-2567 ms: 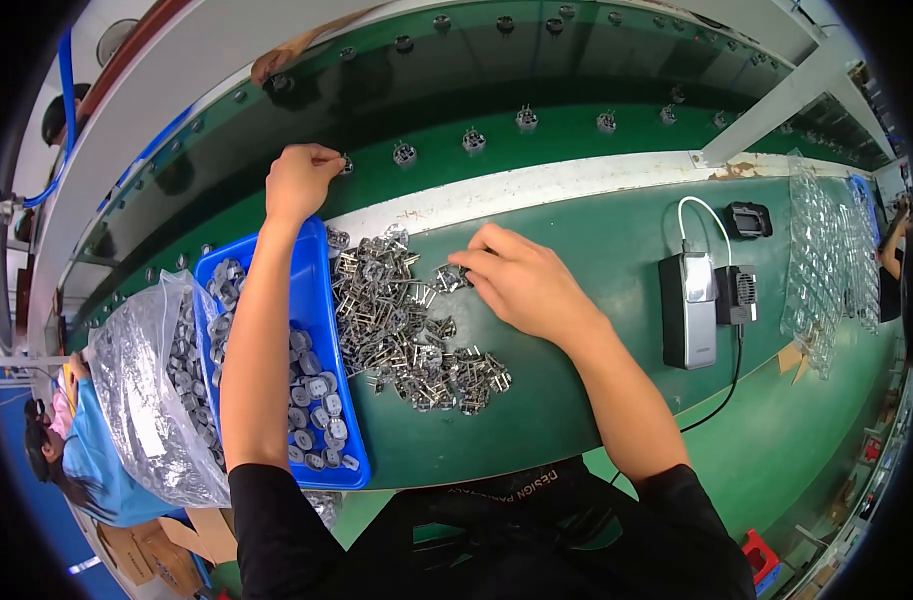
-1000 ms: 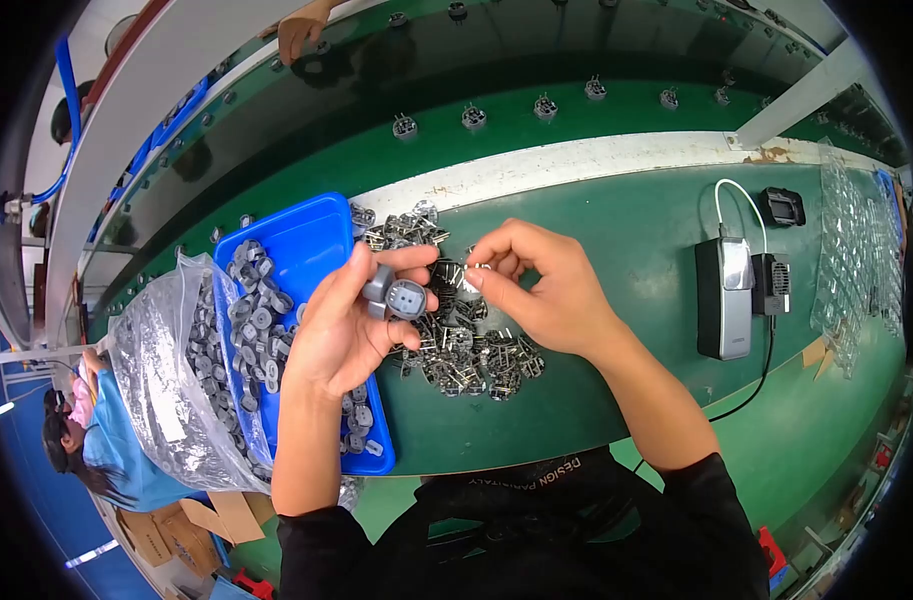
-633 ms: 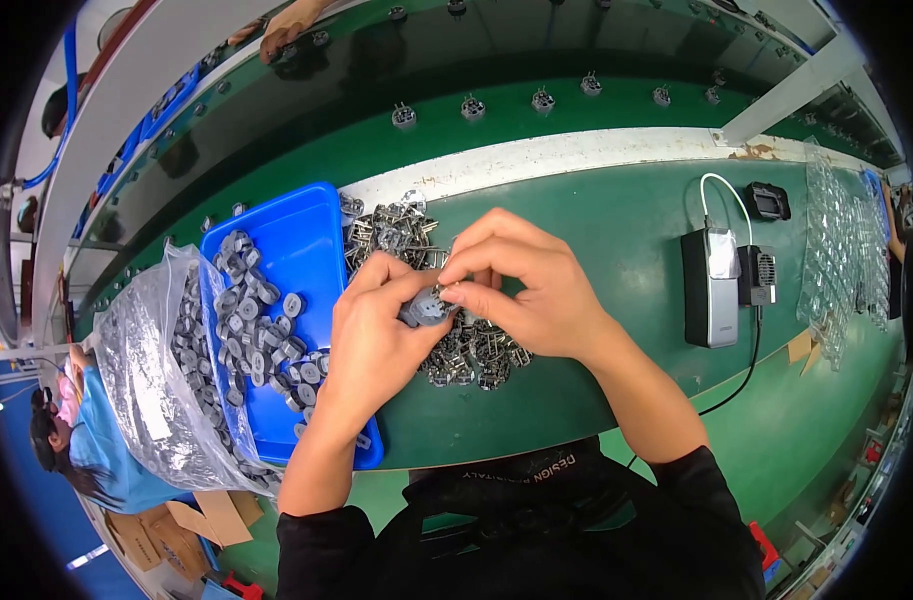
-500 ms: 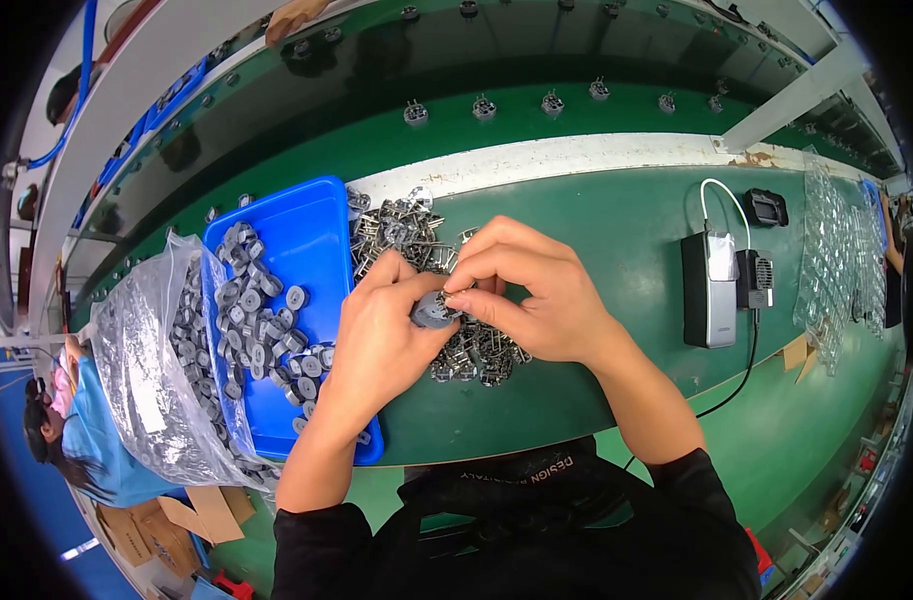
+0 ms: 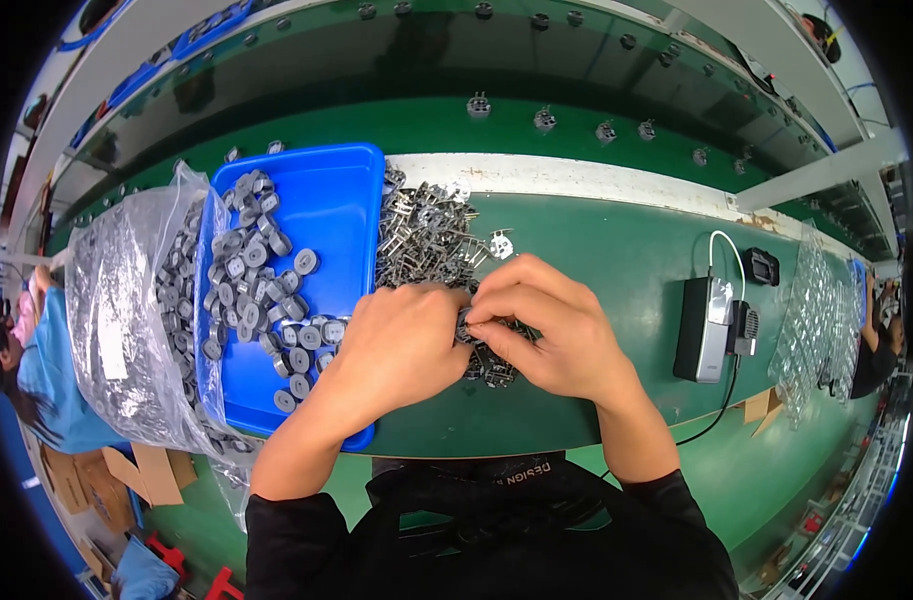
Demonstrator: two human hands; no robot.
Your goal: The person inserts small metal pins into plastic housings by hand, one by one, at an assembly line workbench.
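Note:
My left hand (image 5: 401, 340) is curled closed around a grey round plastic part (image 5: 463, 326), most of it hidden behind the fingers. Against that part, my right hand (image 5: 548, 325) brings its thumb and forefinger together in a pinch; whatever is between those fingertips is too small to make out. Behind and beneath both hands lies a heap of metal plates with pins (image 5: 426, 235). To the left, a blue tray (image 5: 326, 200) holds many loose grey round parts (image 5: 244, 300), some close to my left forearm.
A clear plastic bag (image 5: 126, 310) of grey parts leans over the tray's left side. Beyond a white rail (image 5: 576, 175), pinned parts (image 5: 544, 120) sit on a green belt. At right are a black-and-silver device (image 5: 703, 330), its cable and bubble wrap (image 5: 801, 310).
My view has shifted, so the bench sits differently in it. My left hand has turned, its back now covering more of the grey part. Both hands stay together.

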